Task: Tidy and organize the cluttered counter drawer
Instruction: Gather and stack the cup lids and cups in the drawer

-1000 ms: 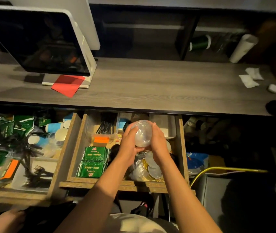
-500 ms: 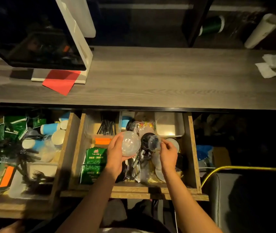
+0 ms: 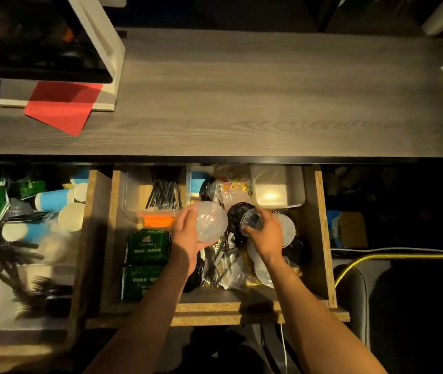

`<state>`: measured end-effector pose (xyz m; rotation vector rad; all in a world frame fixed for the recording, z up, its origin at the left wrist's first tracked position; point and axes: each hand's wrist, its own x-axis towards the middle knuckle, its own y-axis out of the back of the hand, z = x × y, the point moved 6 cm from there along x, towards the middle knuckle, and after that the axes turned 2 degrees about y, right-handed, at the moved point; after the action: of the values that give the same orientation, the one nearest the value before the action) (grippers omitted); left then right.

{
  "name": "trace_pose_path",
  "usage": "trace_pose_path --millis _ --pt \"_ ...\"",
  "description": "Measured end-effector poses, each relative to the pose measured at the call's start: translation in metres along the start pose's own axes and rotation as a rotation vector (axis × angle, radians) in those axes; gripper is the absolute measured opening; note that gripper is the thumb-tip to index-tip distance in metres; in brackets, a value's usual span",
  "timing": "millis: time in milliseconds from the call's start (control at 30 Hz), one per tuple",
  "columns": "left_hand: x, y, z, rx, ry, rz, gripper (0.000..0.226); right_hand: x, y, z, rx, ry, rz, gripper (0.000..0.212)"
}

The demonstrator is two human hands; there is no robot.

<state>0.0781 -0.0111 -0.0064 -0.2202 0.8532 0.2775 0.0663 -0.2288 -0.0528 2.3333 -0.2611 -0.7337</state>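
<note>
The open wooden drawer (image 3: 322, 238) sits below the counter edge, crammed with lids, cutlery and packets. My left hand (image 3: 186, 233) grips a clear dome lid (image 3: 210, 221) above the drawer's middle. Just to its right, my right hand (image 3: 266, 234) holds a smaller clear plastic cup (image 3: 251, 220) over a black lid (image 3: 237, 211). White flat lids (image 3: 287, 229) lie under and beside my right hand. Green packets (image 3: 147, 247) are stacked at the drawer's front left. Black straws (image 3: 165, 194) fill a clear tray at the back left.
A white empty bin (image 3: 277, 188) sits at the drawer's back right. A second open drawer (image 3: 91, 238) on the left holds blue paper cups (image 3: 53, 199), green packets and black forks. On the counter (image 3: 241, 103) stand a monitor (image 3: 39, 39) and a red paper (image 3: 64, 106).
My hands came apart: one second ago both cupped the dome lid together. Now the left holds it alone and the right holds a smaller cup. The camera has tilted further down.
</note>
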Motion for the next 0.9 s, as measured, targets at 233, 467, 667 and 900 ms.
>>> trace_pose_path --millis 233,467,667,900 --pt "-0.013 -0.017 0.002 -0.015 -0.022 -0.087 0.027 -0.038 0.053 -0.03 0.612 -0.035 0.178 0.058" --pt "-0.044 -0.046 0.001 0.01 -0.034 -0.139 0.026 -0.08 0.113 -0.081 0.867 0.239 0.186 0.039" --pt "-0.079 -0.075 0.001 -0.086 0.046 -0.165 0.046 -0.1 0.108 -0.084 0.627 0.373 -0.007 0.043" --pt "-0.115 -0.081 0.011 -0.022 -0.077 -0.229 0.038 -0.116 0.117 -0.08 0.446 0.447 -0.148 0.042"
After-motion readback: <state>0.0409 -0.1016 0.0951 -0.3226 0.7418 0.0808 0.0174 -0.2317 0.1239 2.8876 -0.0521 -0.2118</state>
